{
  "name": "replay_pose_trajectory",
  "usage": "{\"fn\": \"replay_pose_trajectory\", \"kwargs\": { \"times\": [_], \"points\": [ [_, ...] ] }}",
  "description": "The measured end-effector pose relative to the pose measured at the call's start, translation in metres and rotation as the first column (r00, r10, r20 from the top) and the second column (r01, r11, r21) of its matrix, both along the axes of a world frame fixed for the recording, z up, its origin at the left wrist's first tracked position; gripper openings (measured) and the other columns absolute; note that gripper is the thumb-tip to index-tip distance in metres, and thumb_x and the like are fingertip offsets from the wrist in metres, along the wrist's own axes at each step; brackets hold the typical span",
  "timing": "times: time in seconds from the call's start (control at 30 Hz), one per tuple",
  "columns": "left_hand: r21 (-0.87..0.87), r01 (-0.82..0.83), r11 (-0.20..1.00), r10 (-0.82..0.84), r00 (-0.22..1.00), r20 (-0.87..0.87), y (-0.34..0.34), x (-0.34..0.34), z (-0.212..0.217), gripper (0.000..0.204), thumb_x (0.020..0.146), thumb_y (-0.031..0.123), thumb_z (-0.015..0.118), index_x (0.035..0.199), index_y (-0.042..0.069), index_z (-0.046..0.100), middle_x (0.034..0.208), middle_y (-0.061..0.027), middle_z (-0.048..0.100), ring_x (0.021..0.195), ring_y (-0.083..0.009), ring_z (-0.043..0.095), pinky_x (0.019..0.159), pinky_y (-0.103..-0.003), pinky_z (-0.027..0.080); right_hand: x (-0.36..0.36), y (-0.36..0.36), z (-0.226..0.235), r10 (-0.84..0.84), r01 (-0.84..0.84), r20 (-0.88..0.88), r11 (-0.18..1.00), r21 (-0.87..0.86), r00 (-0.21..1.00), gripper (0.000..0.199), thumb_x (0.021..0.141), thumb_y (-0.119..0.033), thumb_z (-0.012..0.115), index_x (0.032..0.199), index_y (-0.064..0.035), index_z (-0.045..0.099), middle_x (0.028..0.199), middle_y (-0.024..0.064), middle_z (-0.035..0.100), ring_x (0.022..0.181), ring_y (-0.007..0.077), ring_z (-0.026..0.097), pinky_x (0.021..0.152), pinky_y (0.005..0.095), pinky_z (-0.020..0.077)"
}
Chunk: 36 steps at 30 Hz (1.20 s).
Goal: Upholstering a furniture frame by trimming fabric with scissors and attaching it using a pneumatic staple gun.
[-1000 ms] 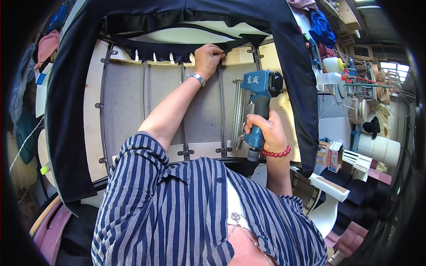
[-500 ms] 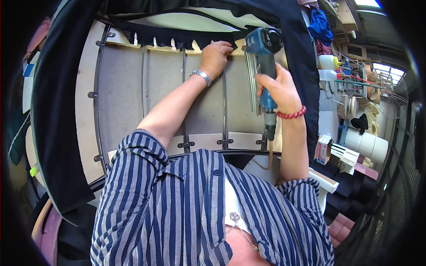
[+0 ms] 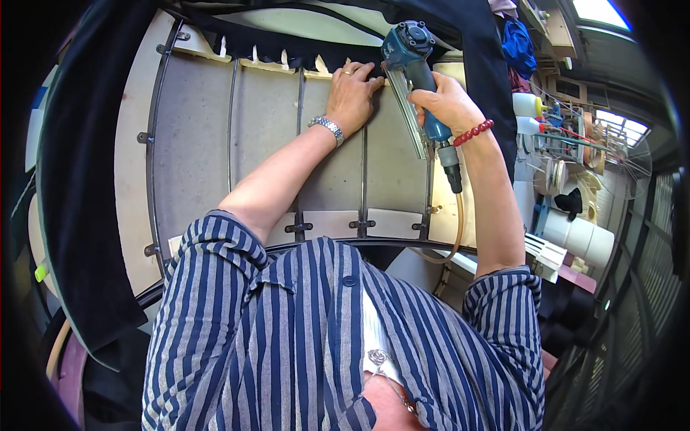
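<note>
My right hand (image 3: 453, 104) is wrapped round the grip of a teal and black pneumatic staple gun (image 3: 406, 47). The gun's head lies over the black fabric (image 3: 305, 54) at the far edge of a curved frame, right of my left hand (image 3: 352, 100). A silver magazine (image 3: 407, 118) runs down beside the grip. With bent fingers, my left hand grips the fabric where it folds over a pale wooden rail (image 3: 266, 67); its fingertips are partly hidden. Notches cut in the fabric edge show wood between them. Whether the gun's nose touches the fabric cannot be seen.
Dark metal rods (image 3: 231, 136) cross the grey panel (image 3: 266, 129) inside the frame. Black cloth (image 3: 79, 201) drapes over the left side and more hangs at the right. An air hose (image 3: 458, 226) curves down from the gun. At right stand white bottles (image 3: 527, 105) and white rolls (image 3: 578, 237).
My right hand has raised the staple gun a little away from me and tilted it, its head moving left toward my left hand. My left hand stays at the fabric edge, its fingers shifted slightly.
</note>
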State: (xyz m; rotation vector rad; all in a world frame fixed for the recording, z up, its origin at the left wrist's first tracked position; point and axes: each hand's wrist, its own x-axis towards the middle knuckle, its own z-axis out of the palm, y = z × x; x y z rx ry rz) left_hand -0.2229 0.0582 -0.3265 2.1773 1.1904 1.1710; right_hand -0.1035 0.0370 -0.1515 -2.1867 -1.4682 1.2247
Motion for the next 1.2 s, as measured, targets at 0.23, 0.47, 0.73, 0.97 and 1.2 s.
{"fn": "replay_pose_trajectory", "kwargs": {
  "times": [0.23,0.47,0.73,0.97,1.2],
  "points": [
    [0.004,0.014,1.0,-0.014,1.0,0.024,0.001,0.001,-0.003,0.026,0.078,0.008,0.057,0.099,0.013,0.072,0.118,-0.013,0.058,0.112,-0.028,0.049,0.096,-0.039,0.038,-0.002,0.001,-0.005,0.05,-0.045,0.124,0.998,-0.046,0.991,0.025,0.071,-0.018,0.061,0.089,0.0002,0.057,0.063,0.0058,0.06,0.055,0.0144,0.061,0.058,0.0289,0.0486],
    [-0.037,0.014,0.999,-0.012,0.998,0.061,0.0,0.004,-0.006,0.038,0.069,-0.002,0.056,0.1,0.012,0.071,0.117,-0.0114,0.056,0.113,-0.0298,0.049,0.104,-0.043,0.035,-0.003,0.003,-0.011,0.061,-0.05,0.172,0.996,-0.069,0.983,0.024,0.071,-0.019,0.061,0.085,-0.0001,0.056,0.063,0.0066,0.06,0.058,0.0147,0.063,0.06,0.0296,0.05],
    [-0.029,-0.003,1.0,0.004,1.0,0.025,-0.001,0.006,-0.008,0.034,0.072,-0.001,0.056,0.098,0.014,0.072,0.111,-0.0122,0.056,0.107,-0.0311,0.05,0.096,-0.039,0.04,0.009,0.01,-0.029,0.141,-0.108,0.235,0.983,-0.148,0.962,0.02,0.071,-0.02,0.061,0.078,-0.0022,0.059,0.059,0.0083,0.063,0.057,0.0167,0.063,0.061,0.0298,0.05],
    [0.024,-0.028,0.999,0.027,0.998,0.051,0.001,0.005,-0.008,0.021,0.079,0.011,0.059,0.095,0.013,0.072,0.108,-0.0146,0.06,0.105,-0.0301,0.053,0.094,-0.04,0.04,0.011,-0.009,0.001,-0.137,0.139,-0.141,0.99,0.006,0.98,0.015,0.079,-0.008,0.064,0.085,-0.0015,0.052,0.062,0.0049,0.056,0.051,0.0137,0.057,0.05,0.0264,0.0479],
    [0.005,-0.027,1.0,0.027,0.999,0.025,0.019,0.0,0.008,0.018,0.073,0.01,0.057,0.082,0.011,0.072,0.088,-0.0067,0.065,0.095,-0.0243,0.056,0.087,-0.04,0.039,0.031,-0.036,0.022,-0.257,0.279,-0.303,0.96,0.03,0.918,0.016,0.08,-0.01,0.068,0.084,-0.0042,0.054,0.063,0.0035,0.056,0.054,0.0135,0.057,0.051,0.0266,0.0483]
  ]
}}
